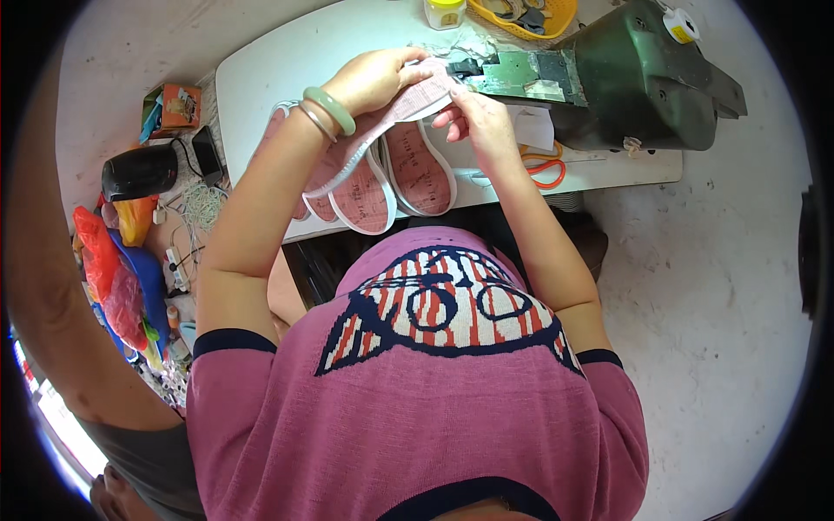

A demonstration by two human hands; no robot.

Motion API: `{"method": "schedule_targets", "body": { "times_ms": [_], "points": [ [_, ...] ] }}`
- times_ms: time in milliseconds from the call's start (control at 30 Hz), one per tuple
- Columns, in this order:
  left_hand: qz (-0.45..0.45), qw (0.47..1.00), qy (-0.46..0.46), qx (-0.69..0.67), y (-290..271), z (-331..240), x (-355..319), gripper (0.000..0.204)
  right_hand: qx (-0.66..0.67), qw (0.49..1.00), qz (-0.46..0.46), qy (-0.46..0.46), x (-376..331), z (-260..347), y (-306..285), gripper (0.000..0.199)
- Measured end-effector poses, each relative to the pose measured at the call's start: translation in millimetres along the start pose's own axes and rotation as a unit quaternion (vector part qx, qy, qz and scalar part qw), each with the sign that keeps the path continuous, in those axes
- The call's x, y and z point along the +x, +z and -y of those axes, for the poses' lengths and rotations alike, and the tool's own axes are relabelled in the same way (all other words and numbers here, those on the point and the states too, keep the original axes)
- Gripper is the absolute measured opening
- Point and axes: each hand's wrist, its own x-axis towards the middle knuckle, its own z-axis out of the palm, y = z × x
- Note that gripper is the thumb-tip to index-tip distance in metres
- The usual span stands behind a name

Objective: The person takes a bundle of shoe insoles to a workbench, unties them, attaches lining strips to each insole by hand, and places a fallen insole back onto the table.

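A pink shoe insole (420, 97) with a white edge is held up at the needle end of a dark green sewing machine (638, 78). My left hand (372, 80), with a green bangle at the wrist, grips its upper side, the fingers partly hidden. At the insole's right edge, close to the machine's presser foot (466, 67), my right hand (476, 122) pinches it between thumb and forefinger, the other fingers curled loosely. Beneath the held piece, several more insoles (420, 172) lie along the table's near edge, pink with dark printed marks and white rims.
Orange-handled scissors (549, 171) lie right of my right forearm on the white table (261, 78). At the back stand a yellow-lidded jar (445, 14) and a yellow basket (556, 24). Bags and cords (198, 208) clutter the left side, where another person's arm (61, 286) shows.
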Motion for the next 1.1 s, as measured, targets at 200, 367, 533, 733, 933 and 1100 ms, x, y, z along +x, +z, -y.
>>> {"method": "schedule_targets", "body": {
  "times_ms": [200,367,533,733,933,1100],
  "points": [
    [-0.059,0.996,-0.033,-0.06,13,-4,-11,0.042,0.003,0.999,0.054,-0.007,-30,-18,11,0.028],
    [-0.104,0.986,-0.049,-0.123,22,17,-17,0.043,0.082,0.991,0.099,0.021,-89,0,33,0.029],
    [-0.122,0.981,-0.057,-0.142,13,7,-19,0.043,0.135,0.986,0.081,0.062,-93,8,13,0.031],
    [-0.13,0.979,-0.113,-0.108,4,6,-16,0.053,0.124,0.989,0.065,0.04,-80,3,4,0.03],
    [-0.177,0.976,-0.082,-0.093,1,19,-5,0.055,0.132,0.989,0.064,0.009,-62,-1,7,0.028],
    [-0.186,0.97,-0.09,-0.13,-5,23,0,0.055,0.141,0.989,0.051,-0.002,-54,-1,13,0.027]
  ]
}}
